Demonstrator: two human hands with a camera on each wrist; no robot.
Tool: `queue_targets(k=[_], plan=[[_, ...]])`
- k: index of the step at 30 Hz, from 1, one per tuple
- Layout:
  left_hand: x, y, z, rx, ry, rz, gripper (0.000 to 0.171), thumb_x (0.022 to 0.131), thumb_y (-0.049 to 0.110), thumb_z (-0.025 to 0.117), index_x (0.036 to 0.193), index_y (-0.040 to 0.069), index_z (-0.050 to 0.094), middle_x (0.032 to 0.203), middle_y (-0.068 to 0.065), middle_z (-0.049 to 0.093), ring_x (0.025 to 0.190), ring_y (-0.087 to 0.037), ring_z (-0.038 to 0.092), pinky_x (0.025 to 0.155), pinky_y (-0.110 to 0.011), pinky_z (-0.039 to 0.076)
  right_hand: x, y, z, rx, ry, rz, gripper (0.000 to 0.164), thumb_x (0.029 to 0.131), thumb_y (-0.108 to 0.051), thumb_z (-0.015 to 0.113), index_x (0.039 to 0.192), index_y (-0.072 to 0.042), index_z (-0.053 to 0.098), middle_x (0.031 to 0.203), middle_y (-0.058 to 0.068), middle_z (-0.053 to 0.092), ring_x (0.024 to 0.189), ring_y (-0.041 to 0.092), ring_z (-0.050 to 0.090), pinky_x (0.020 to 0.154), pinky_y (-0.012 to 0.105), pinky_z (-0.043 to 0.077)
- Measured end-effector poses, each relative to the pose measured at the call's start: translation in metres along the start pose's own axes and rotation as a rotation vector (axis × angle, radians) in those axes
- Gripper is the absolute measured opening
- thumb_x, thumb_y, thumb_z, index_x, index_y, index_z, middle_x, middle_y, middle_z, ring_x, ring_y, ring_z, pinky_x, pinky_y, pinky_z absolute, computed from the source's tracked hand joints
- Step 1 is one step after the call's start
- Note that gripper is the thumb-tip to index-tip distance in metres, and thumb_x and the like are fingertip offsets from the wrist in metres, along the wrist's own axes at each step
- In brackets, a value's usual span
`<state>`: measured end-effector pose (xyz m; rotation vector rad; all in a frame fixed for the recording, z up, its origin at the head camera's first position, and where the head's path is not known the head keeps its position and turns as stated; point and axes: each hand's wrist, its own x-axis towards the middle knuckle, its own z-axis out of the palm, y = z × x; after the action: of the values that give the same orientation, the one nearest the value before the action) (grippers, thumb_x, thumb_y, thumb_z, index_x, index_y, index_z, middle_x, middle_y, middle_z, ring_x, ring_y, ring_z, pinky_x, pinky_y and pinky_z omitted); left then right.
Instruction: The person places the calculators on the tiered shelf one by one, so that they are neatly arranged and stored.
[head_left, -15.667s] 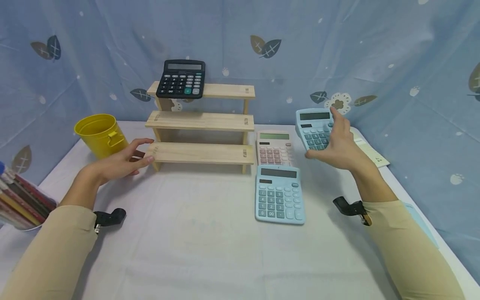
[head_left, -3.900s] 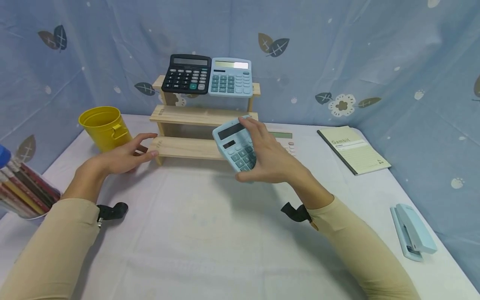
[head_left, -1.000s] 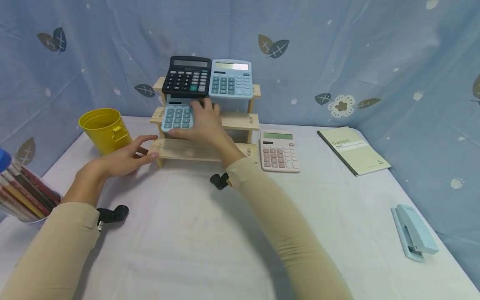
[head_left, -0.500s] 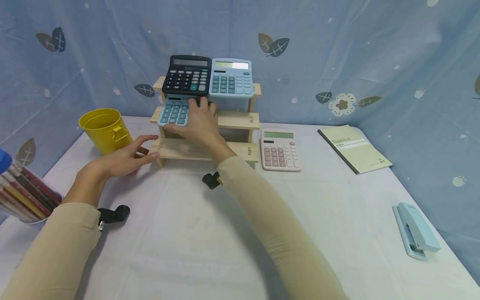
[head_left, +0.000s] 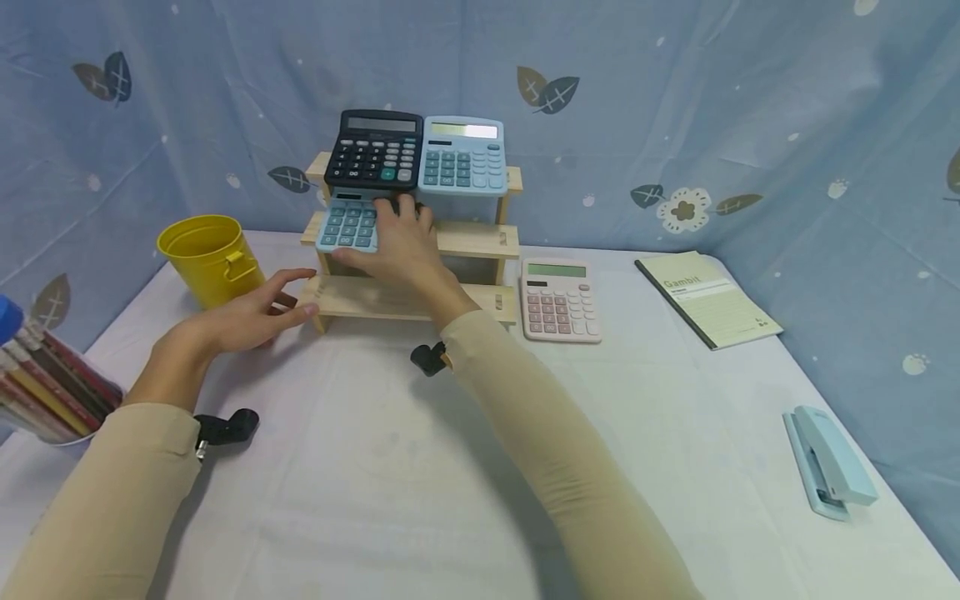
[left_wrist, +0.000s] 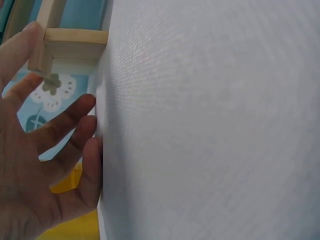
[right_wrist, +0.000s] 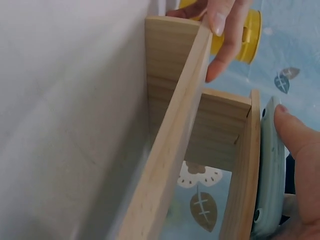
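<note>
A three-tier wooden shelf stand (head_left: pixel 474 240) stands at the back. My right hand (head_left: pixel 405 243) holds a light blue calculator (head_left: pixel 347 225) on the left part of its middle tier, thumb at the near edge; the fingers cover its right side. In the right wrist view this calculator (right_wrist: pixel 270 172) lies against the board. At the bottom tier's left end, the thumb and index finger of my left hand (head_left: pixel 242 323) pinch the board, as the left wrist view shows the hand (left_wrist: pixel 30 165) doing. On the top tier, a black calculator (head_left: pixel 375 152) sits beside another light blue calculator (head_left: pixel 462 158).
A pink calculator (head_left: pixel 559 302) lies right of the stand. Farther right are a notebook (head_left: pixel 707 300) and a light blue stapler (head_left: pixel 828 462). On the left stand a yellow bucket (head_left: pixel 208 262) and a holder full of pencils (head_left: pixel 56 383).
Since the oldest frame, one light blue calculator has gone to the top tier. My right hand has carried the other from the table onto the middle tier, then slightly left and back. My left hand stays put.
</note>
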<state>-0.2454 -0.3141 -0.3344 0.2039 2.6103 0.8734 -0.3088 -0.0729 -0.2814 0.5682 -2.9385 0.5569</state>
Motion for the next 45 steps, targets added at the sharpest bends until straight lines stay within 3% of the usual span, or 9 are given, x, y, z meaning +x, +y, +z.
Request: queue_targets(k=[10,18,28,38,45], plan=[[0.001,-0.001,0.002,0.014,0.003,-0.002,0.090,0.098,0.072,0.045,0.165,0.035,-0.002,0.155,-0.034,0.034,0.136,-0.054,0.042,0.099,-0.061,0.050,-0.013,0.017,-0.008,0.052,-0.004,-0.108,0.090,0.091,-0.065,0.066,0.161,-0.020,0.030,0.163,0.009,0.026,0.147,0.029,0.026,0.123,0.036,0.026],[0.002,0.003,0.000,0.038,0.015,-0.024,0.094,0.095,0.076,0.045,0.165,0.036,-0.003,0.155,-0.033,0.035,0.136,-0.053,0.042,0.100,-0.063,0.049,-0.032,0.036,-0.021,0.037,-0.044,-0.185,0.083,0.096,-0.058,0.064,0.162,-0.021,0.029,0.167,0.006,0.026,0.155,0.029,0.016,0.127,0.040,0.019],[0.001,0.002,0.000,0.036,0.003,-0.039,0.096,0.094,0.078,0.046,0.165,0.036,-0.004,0.155,-0.033,0.033,0.137,-0.053,0.040,0.102,-0.066,0.046,-0.060,0.069,-0.034,0.038,-0.046,-0.253,0.080,0.095,-0.050,0.069,0.159,-0.016,0.034,0.167,0.011,0.026,0.155,0.036,0.016,0.127,0.052,0.015],[0.000,0.001,0.001,0.018,-0.001,-0.041,0.094,0.095,0.076,0.046,0.164,0.037,-0.004,0.155,-0.033,0.033,0.136,-0.053,0.041,0.102,-0.066,0.046,-0.086,0.109,-0.046,0.105,-0.078,-0.256,0.081,0.097,-0.046,0.067,0.162,-0.017,0.029,0.169,0.007,0.016,0.154,0.035,0.012,0.119,0.058,0.031],[0.001,0.000,0.000,0.011,-0.003,-0.034,0.093,0.096,0.075,0.047,0.164,0.037,-0.004,0.155,-0.033,0.033,0.136,-0.052,0.041,0.102,-0.065,0.047,-0.105,0.138,-0.055,0.113,-0.050,-0.268,0.081,0.096,-0.045,0.070,0.161,-0.016,0.030,0.170,0.006,0.014,0.154,0.036,0.010,0.119,0.062,0.028]])
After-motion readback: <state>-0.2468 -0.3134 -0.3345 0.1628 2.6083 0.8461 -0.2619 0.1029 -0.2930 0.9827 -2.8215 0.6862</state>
